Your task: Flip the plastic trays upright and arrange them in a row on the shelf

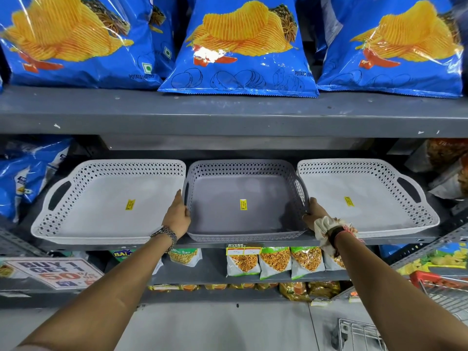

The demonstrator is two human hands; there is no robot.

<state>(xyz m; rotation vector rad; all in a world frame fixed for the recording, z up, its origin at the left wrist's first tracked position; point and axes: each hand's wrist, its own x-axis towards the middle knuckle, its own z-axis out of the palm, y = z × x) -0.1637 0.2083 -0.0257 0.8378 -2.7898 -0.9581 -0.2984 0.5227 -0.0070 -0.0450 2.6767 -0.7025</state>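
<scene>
Three plastic trays with perforated walls stand upright side by side on the grey shelf [228, 243]. The left tray [101, 214] and the right tray [354, 206] are pale grey. The middle tray [240, 219] is darker grey. Each has a yellow price sticker on its floor. My left hand [177, 214] grips the middle tray's left handle. My right hand [312, 211] grips its right handle. The middle tray's front rim sits at the shelf's front edge, its sides touching the neighbours.
Blue chip bags [238, 46] fill the shelf above. More blue bags [22, 178] lie left of the trays, snack packs [448, 171] to the right. Small snack packets [273, 262] hang on the shelf below. A wire trolley [379, 335] stands at bottom right.
</scene>
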